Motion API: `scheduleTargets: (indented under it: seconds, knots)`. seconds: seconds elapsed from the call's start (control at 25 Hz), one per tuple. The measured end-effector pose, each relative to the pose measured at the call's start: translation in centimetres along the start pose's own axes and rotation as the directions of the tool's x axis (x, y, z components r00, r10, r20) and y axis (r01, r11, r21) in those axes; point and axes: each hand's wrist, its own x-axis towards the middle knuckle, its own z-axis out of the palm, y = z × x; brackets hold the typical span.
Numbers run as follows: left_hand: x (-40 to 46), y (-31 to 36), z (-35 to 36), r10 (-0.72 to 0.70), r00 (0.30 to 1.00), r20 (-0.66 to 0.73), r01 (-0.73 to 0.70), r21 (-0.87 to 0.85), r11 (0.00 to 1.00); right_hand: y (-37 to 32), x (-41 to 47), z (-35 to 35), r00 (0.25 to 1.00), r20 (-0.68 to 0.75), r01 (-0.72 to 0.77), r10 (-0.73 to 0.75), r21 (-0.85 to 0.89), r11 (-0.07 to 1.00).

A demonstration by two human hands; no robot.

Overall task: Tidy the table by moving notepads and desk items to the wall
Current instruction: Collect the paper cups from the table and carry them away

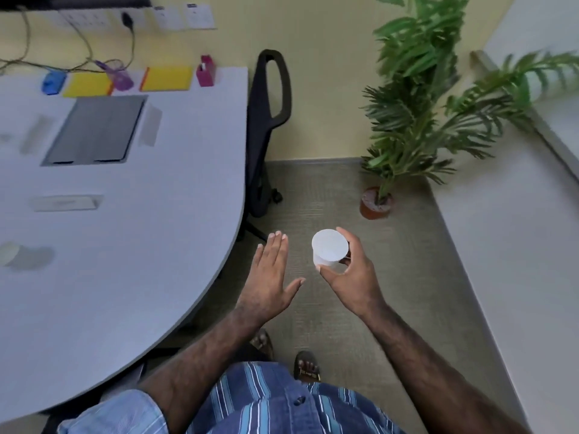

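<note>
Now mid-carry: right hand (351, 277) grips white cup (329, 250) over floor, off table (150, 230); left hand (271, 274) spread flat, empty; next, likely set cup by notepads (167, 79) at wall.

The person wears a blue striped button shirt (275, 405) with short sleeves, and dark sandals (307, 366).

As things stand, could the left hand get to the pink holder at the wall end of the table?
Probably not without stepping closer. The left hand hangs open off the table's near edge, and the pink holder stands at the far end by the wall. Nothing blocks the way; the right hand holds a white cup.
</note>
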Motion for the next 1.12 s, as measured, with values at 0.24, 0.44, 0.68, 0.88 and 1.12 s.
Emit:
scheduleTargets:
  seconds: [0.24,0.44,0.68,0.88,1.12]
  knots:
    - [5.1,-7.9,-1.2,-0.137,0.987,-0.087,0.134,-0.039,0.99,-3.0,9.6,6.4,0.99,0.131,0.058,-0.057,-0.008,0.998]
    - [9.6,-14.5,-2.9,-0.218,0.974,-0.066,0.213,-0.074,0.974,-6.9,16.9,12.1,0.974,0.212,0.079,-0.078,0.002,0.997]
    - [13.4,-20.9,-5.0,-0.33,0.935,-0.13,0.326,-0.052,0.944,-11.3,25.2,18.3,0.945,0.299,0.132,-0.132,0.021,0.991]
    - [17.1,-26.8,-6.4,-0.484,0.849,-0.211,0.47,-0.116,0.875,-13.9,33.4,24.2,0.906,0.4,0.124,-0.136,0.056,0.991]
    - [21.1,-31.8,-8.5,-0.622,0.755,-0.209,0.613,-0.115,0.782,-16.2,44.0,31.6,0.866,0.468,0.161,-0.175,0.071,0.984]
